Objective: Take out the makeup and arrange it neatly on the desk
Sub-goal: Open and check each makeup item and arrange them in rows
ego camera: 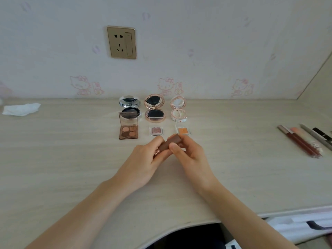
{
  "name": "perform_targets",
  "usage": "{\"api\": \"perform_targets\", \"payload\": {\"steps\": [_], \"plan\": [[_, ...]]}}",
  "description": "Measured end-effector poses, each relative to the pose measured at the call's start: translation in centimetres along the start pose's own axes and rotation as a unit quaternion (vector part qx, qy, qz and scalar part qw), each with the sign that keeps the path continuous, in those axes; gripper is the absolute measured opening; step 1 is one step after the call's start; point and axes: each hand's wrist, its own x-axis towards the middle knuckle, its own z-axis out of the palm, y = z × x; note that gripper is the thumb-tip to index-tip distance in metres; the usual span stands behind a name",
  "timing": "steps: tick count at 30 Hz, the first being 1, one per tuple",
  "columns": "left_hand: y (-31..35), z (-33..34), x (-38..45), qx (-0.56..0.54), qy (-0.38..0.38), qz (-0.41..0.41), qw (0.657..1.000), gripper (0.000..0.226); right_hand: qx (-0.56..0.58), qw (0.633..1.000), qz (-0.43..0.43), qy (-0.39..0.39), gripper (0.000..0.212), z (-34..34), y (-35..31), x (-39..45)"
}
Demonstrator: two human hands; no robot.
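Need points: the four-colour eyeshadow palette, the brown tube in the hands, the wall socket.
eyeshadow palette [128,132]: head view, on the four colour pans.
brown tube [169,142]: head view, on the middle of its body between the hands.
wall socket [121,42]: head view, on the plate's face.

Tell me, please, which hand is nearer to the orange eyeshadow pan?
Right. The right hand sits just below the orange pan, fingertips almost under it, gripping the brown tube. The left hand holds the tube's other end, further left, below the glitter pan.
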Motion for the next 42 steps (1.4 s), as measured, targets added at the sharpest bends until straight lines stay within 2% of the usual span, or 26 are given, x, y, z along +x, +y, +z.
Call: {"api": "perform_targets", "payload": {"steps": [7, 12, 19, 22, 26, 29, 32, 36, 42], "plan": [[-0.2, 0.5, -0.3, -0.008, 0.007, -0.021, 1.000, 0.038, 0.037, 0.999, 0.006, -0.001, 0.010, -0.1, 0.1, -0.1], [-0.3, 0.5, -0.3, -0.003, 0.013, -0.023, 1.000, 0.026, 0.112, 0.990, 0.038, 0.082, 0.009, -0.7, 0.3, 0.2], [0.0, 0.4, -0.3, -0.017, 0.018, -0.013, 1.000, 0.018, 0.195, 0.966, 0.087, 0.146, 0.011, -1.1, 0.5, 0.2], [0.0, 0.3, -0.2, -0.030, 0.030, -0.025, 0.999, 0.009, 0.151, 0.973, 0.094, 0.149, 0.009, -0.8, 0.5, 0.2], [0.0, 0.3, 0.0, -0.047, 0.066, -0.041, 0.996, 0.024, 0.040, 0.986, 0.084, 0.136, 0.003, -0.2, 0.7, 0.1], [0.2, 0.3, 0.1, -0.076, 0.066, -0.055, 0.993, 0.021, -0.012, 0.987, 0.087, 0.132, 0.003, -0.1, 0.8, 0.0], [0.5, 0.3, 0.1, -0.139, 0.059, -0.082, 0.985, 0.012, -0.030, 0.987, 0.089, 0.128, 0.011, 0.1, 0.8, 0.0], [1.1, 0.2, 0.1, -0.144, 0.071, -0.091, 0.983, 0.003, -0.042, 0.989, 0.078, 0.118, 0.015, 0.1, 0.7, -0.3], [1.9, 0.1, 0.8, -0.142, 0.090, -0.088, 0.982, 0.013, -0.076, 0.989, 0.084, 0.099, 0.018, -1.2, 0.4, -0.5]]}}
